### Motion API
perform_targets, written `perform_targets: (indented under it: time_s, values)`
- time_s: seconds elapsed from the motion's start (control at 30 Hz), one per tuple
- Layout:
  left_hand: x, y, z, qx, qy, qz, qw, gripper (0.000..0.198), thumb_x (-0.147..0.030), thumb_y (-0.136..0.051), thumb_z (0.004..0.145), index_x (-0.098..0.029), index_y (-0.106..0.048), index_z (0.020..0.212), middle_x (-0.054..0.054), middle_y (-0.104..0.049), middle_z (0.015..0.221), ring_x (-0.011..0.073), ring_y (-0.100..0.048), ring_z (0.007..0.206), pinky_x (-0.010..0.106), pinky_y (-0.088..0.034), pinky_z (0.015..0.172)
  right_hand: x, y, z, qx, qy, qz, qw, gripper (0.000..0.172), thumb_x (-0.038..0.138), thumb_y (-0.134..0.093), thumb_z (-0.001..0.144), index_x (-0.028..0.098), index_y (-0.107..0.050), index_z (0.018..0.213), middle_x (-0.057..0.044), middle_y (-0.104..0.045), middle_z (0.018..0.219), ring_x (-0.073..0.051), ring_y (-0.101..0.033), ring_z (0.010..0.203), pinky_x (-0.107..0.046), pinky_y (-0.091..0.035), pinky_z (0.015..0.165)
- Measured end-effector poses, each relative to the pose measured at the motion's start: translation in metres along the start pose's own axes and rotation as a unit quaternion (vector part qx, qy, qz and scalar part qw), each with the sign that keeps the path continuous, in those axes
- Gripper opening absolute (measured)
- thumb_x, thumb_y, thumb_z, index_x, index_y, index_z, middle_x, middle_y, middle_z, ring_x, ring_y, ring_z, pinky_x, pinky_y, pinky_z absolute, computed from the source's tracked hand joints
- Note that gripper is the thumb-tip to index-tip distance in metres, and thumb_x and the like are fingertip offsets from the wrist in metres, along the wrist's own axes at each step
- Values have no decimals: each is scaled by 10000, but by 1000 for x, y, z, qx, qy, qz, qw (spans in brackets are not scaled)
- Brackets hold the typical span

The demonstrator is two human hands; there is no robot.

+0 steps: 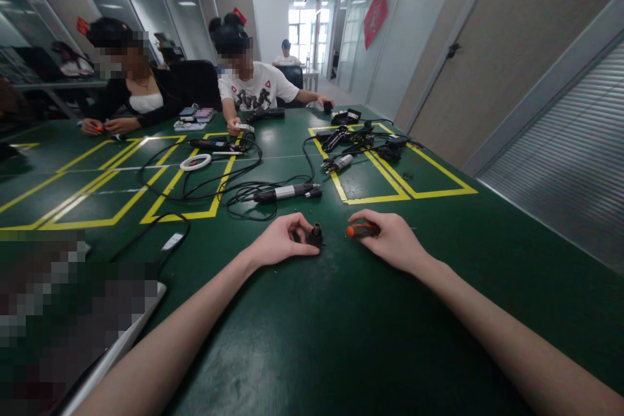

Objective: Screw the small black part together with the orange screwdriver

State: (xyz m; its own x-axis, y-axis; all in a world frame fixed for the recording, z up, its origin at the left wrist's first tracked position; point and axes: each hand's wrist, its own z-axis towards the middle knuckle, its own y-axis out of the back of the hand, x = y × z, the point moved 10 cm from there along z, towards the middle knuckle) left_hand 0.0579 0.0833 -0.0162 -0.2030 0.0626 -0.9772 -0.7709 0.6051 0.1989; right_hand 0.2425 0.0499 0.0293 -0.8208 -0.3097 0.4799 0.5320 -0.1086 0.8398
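My left hand [280, 242] rests on the green table [341, 331] with thumb and fingers pinched round a small black part [316, 234] that has a short metal tip on top. My right hand [392, 238] lies just to the right, closed on a screwdriver [361, 230] with a black and orange handle; the orange end points left toward the black part. The two hands are a short gap apart, near the table's middle.
Beyond my hands lie a corded grey and black tool [285, 193], tangled black cables [205, 182], a white tape ring [195, 162] and more tools [341, 143] inside yellow floor-tape boxes. Two people sit at the far side, handling small items. A blurred flat device [121, 338] lies at left.
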Motion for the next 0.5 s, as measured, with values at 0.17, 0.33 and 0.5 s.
perform_targets:
  time_s: [0.17, 0.33, 0.5]
  values:
    - [-2, 0, -1, 10, 2, 8, 1000, 471, -336, -914, 616, -153, -632, 945, -24, -652, 711, 125, -601, 666, 237, -427, 631, -10, 9, 2, -24, -22, 25, 999, 198, 255, -641, 802, 230, -750, 965, -35, -764, 797, -227, -685, 672, -323, -470, 640]
    - [-10, 2, -3, 22, -11, 18, 1000, 572, -329, -910, 616, -149, -672, 1104, 37, -717, 972, 107, -598, 689, 240, -445, 642, -9, 6, 2, -17, -17, 41, 999, 171, 253, -637, 806, 230, -748, 934, -33, -765, 802, -223, -688, 689, -323, -473, 642]
    - [-18, 8, -4, 15, -3, 75, 997, 430, -378, -853, 693, -128, -744, 1026, -11, -648, 712, 113, -545, 637, 232, -411, 615, -5, 4, 1, -22, -13, 30, 999, 279, 222, -645, 774, 221, -751, 1032, -21, -731, 770, -223, -676, 695, -320, -465, 640]
